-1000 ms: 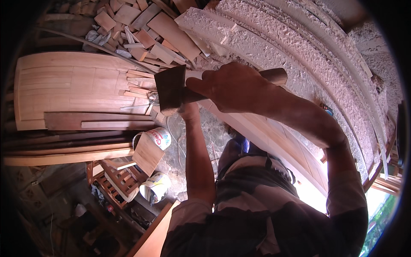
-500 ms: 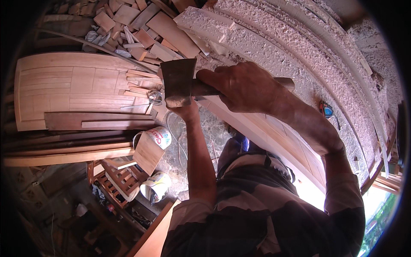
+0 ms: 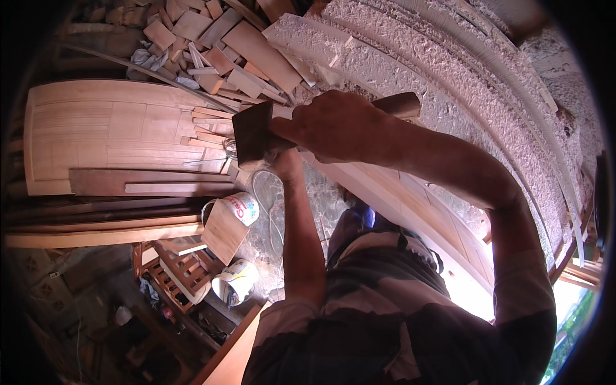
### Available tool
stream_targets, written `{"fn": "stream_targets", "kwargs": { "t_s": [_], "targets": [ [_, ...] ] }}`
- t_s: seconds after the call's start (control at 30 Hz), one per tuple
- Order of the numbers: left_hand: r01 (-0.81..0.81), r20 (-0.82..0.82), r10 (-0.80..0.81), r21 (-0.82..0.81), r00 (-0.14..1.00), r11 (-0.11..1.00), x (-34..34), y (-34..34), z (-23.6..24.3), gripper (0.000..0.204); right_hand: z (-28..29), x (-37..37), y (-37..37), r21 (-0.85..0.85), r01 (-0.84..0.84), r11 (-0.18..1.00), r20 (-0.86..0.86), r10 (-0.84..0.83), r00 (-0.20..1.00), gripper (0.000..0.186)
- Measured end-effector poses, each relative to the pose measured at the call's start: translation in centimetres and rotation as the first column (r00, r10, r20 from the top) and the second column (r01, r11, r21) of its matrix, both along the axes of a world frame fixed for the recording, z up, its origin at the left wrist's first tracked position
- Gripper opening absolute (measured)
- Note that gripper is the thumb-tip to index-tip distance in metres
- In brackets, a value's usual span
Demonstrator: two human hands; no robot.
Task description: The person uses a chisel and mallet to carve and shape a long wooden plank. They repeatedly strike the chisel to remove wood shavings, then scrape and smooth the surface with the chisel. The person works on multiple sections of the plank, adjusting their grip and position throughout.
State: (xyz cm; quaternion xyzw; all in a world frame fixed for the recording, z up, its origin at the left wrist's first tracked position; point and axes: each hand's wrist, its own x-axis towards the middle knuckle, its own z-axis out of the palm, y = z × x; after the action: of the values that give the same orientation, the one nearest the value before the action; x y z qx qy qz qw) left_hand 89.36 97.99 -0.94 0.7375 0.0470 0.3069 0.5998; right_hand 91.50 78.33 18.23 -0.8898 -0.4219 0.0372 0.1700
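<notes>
My right hand is closed around the wooden handle of a hatchet, close behind the head. The dark, broad hatchet head points left, and the handle's butt end sticks out past my wrist to the right. Just below the head is my left hand, reaching up from the lower edge; its fingers are hidden behind the hatchet. Beneath my right forearm runs a long pale timber, slanting down to the right beside my body.
Rough whitish slabs are stacked at the upper right. Wood offcuts lie heaped at the far side. To the left are a panelled wooden door, long boards, a white bucket and a slatted wooden piece.
The hatchet has shifted left and tilted, its handle's butt end moving left and up. My right hand has moved left with it, while my left hand stays near the head.
</notes>
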Motion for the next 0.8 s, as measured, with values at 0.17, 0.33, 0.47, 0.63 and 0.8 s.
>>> {"fn": "stream_targets", "kwargs": {
  "t_s": [0.17, 0.33, 0.47, 0.63, 0.8],
  "targets": [
    [0.047, -0.052, -0.03, 0.36, 0.998, 0.932, -0.1, 1.2, -0.5, 0.037, -0.5, -0.5, 0.0, 0.059, -0.008, 0.998, 0.023, 0.007, 1.0, 0.047],
    [0.201, -0.143, -0.199, -0.003, 0.969, 0.98, -0.7, 1.7, -0.9, 0.037, -0.8, -0.4, -0.2, 0.042, -0.031, 0.999, 0.01, 0.031, 0.999, 0.056],
    [-0.013, -0.123, 0.064, 0.381, 0.99, 0.924, -0.8, 1.9, -1.4, 0.035, -1.1, -1.1, -0.8, 0.075, 0.057, 0.996, -0.066, -0.052, 0.996, 0.047],
    [-0.056, 0.031, 0.047, 0.498, 0.998, 0.865, 0.8, 3.8, -2.5, 0.037, -2.0, -1.3, -1.4, 0.143, 0.118, 0.983, -0.024, -0.116, 0.993, 0.041],
    [-0.037, 0.015, 0.037, -0.024, 0.999, 0.999, 0.0, 1.6, -3.0, 0.046, -2.5, -1.6, -2.2, 0.094, 0.148, 0.985, -0.006, -0.148, 0.989, 0.04]
  ]
}}
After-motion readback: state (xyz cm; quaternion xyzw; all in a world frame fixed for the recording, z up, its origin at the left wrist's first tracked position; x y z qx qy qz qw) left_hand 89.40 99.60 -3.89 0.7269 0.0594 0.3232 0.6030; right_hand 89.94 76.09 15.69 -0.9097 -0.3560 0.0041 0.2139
